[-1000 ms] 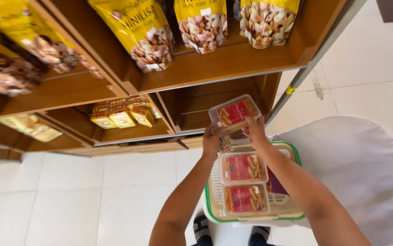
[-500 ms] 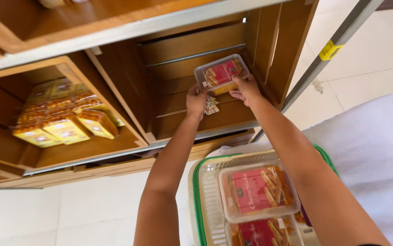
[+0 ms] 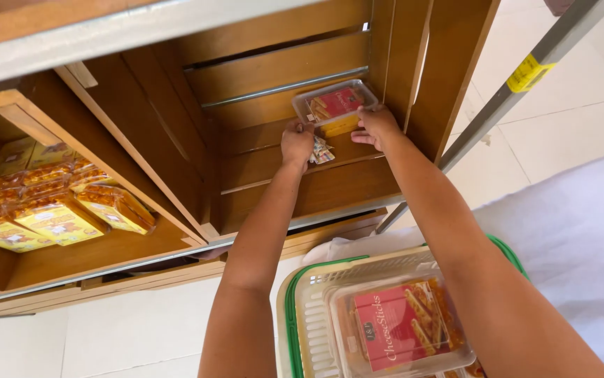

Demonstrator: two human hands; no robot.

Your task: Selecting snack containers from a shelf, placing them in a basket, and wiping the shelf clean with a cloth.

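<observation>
Clear snack box (image 3: 334,105) now deeper in shelf (image 3: 302,175), both hands (image 3: 375,126) holding.

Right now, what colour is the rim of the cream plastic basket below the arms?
Green: the cream slatted plastic basket has a green rim, clearest in the head view, lower centre.

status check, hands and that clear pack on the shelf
Both hands on the pack: left hand at its left end, right hand at its right. Pack deep in the wooden shelf bay. Nothing blocking; basket below.
</observation>
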